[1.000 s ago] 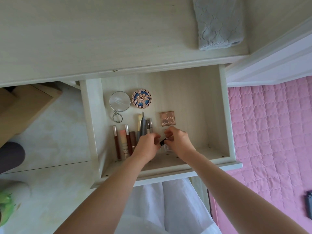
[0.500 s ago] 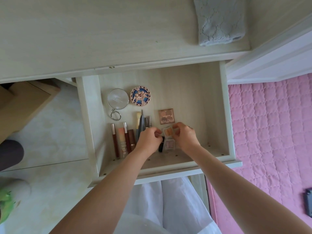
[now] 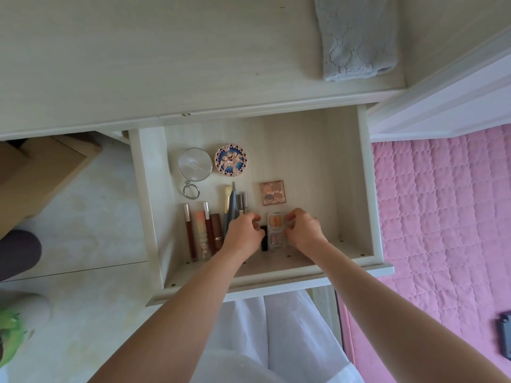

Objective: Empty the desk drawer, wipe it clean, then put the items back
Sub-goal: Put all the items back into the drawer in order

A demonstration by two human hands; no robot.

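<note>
Both hands are down in the open drawer (image 3: 367, 189). The left hand (image 3: 244, 234) hangs with fingers loosely curled, gripping nothing, just beside a small black tube (image 3: 264, 239). The right hand (image 3: 304, 230) is curled at the edge of a clear two-pan palette (image 3: 275, 228); whether it pinches the palette, I cannot tell. Behind lies a square brown palette (image 3: 273, 192), with brushes (image 3: 233, 205), lip tubes (image 3: 204, 230), a round mirror (image 3: 195, 164) and a patterned compact (image 3: 231, 160) to the left. On the counter (image 3: 138, 56) rests a folded grey cloth (image 3: 356, 37), cut off at the top.
</note>
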